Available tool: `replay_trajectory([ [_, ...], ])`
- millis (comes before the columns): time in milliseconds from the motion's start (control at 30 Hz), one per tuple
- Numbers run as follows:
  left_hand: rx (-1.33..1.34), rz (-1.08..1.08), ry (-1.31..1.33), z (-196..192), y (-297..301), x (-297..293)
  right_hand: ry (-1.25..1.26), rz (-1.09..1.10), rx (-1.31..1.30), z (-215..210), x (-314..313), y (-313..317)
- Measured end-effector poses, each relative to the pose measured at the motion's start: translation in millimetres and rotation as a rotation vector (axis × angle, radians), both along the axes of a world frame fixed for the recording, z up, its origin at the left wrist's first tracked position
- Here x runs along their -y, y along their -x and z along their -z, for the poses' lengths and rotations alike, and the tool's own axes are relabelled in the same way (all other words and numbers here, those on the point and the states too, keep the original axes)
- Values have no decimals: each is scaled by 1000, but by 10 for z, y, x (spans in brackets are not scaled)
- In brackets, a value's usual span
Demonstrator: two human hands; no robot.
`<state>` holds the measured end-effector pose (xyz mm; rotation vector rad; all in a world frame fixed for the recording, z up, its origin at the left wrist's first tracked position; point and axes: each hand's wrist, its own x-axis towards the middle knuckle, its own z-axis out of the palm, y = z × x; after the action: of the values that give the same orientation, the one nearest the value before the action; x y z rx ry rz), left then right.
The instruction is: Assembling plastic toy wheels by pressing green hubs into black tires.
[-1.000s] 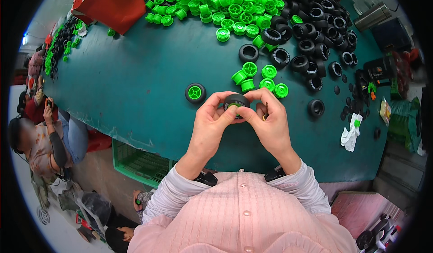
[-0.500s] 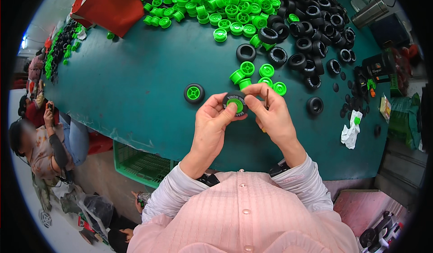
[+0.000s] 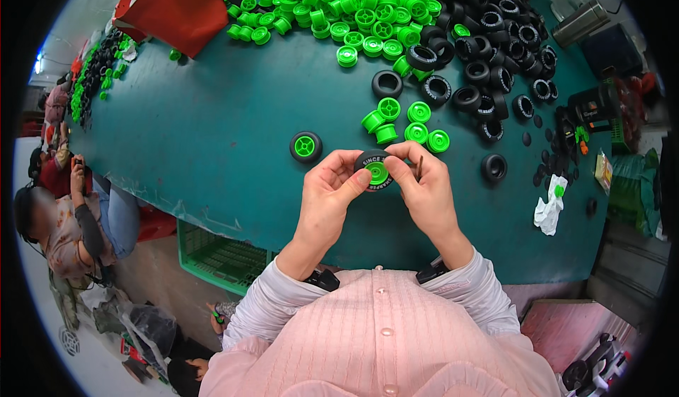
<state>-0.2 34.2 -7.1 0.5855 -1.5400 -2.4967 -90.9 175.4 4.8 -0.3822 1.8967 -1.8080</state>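
We hold one small toy wheel (image 3: 378,172) in the middle of the frame, up off the green table (image 3: 212,128). It has a black tire (image 3: 370,158) with pale letters, and a bright green rim sits inside it. Our left hand (image 3: 325,188) is closed on the left side of the wheel, with its thumb pressed on the front. Our right hand (image 3: 427,188) is closed on the right side, with its thumb on the tire and its fingers mostly hidden behind. A thin dark stick (image 3: 421,165) pokes up by the right hand's fingers, and we cannot tell what it is. Just up and left of our hands, another green and black wheel (image 3: 305,147) lies flat. Just above our hands sit six loose green rims (image 3: 419,111). A big heap of green rims (image 3: 364,15) fills the top middle, and a heap of black tires (image 3: 498,43) is beside it at the upper right. One lone tire (image 3: 494,167) lies right of our hands, and farther right is crumpled white paper (image 3: 548,215). A red bag (image 3: 177,12) is at the upper left.
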Motion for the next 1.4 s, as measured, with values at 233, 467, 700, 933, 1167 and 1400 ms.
replay_trajectory([
  [233, 83, -18, -86, -69, 66, -25, -15, -44, 101, 45, -84, -25],
  [467, 79, 95, 9, -37, 26, 77, -3, -7, -26, 141, -85, -38],
  [700, 35, 94, -83, 77, -3, 64, 40, -27, 99, 123, -69, 41],
  [933, 76, -7, -176, 28, -18, 58, -3, -6, 104, 225, -221, -40],
  [1167, 69, 57, 41, -87, 28, 15, -107, -43, -234, 48, -76, -17],
  [1400, 61, 115, -172, 38, -20, 68, -61, -132, 326, -110, -92, 71],
])
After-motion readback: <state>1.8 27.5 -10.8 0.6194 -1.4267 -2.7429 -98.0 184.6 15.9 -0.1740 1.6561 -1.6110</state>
